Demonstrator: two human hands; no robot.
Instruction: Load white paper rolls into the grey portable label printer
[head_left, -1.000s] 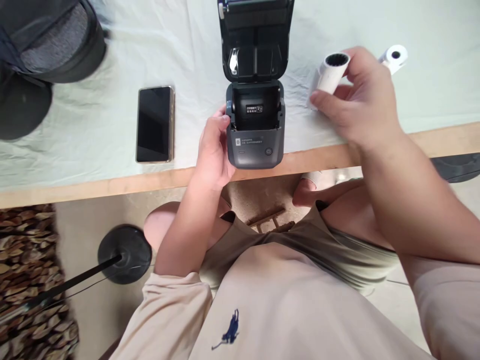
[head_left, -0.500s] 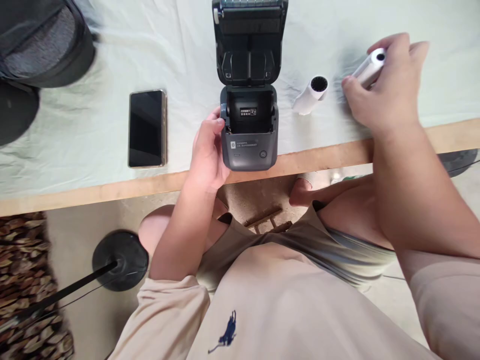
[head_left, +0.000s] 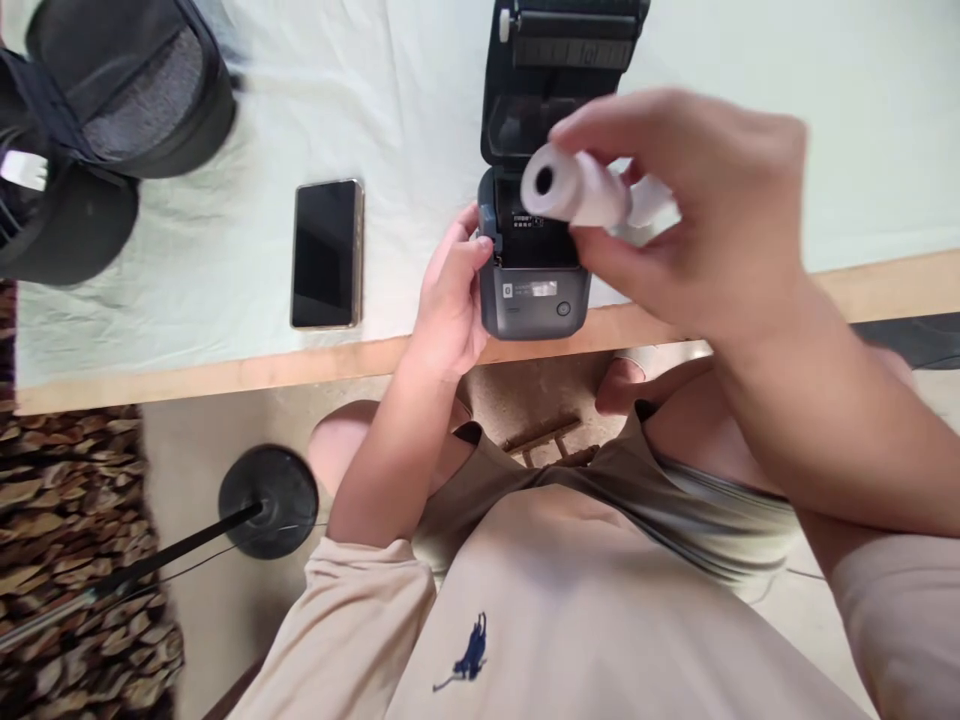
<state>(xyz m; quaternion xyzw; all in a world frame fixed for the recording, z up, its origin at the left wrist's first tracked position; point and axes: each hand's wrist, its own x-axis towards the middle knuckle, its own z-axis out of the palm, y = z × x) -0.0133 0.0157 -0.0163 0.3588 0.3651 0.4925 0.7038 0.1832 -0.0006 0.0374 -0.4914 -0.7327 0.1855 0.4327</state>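
A dark grey label printer [head_left: 536,305] stands near the table's front edge with its lid [head_left: 517,120] swung up. My left hand [head_left: 454,300] grips the printer's left side, thumb on the rim of its paper bay. Above the bay, my right hand [head_left: 697,210] pinches a white paper roll [head_left: 574,190] between thumb and fingers. The roll's end with its dark core hole faces me and hides part of the bay. Another white paper roll [head_left: 651,205] shows only in part behind my right hand.
Left of the printer lies a phone [head_left: 327,255] with a dark screen. An open black padded case [head_left: 172,110] sits at the far left. The wooden table edge [head_left: 315,362] runs across in front of me. On the floor is a round black stand base [head_left: 281,500].
My right hand has carried the white paper roll leftward from the table's right side to over the printer. The view has shifted slightly. My left hand stays on the printer.
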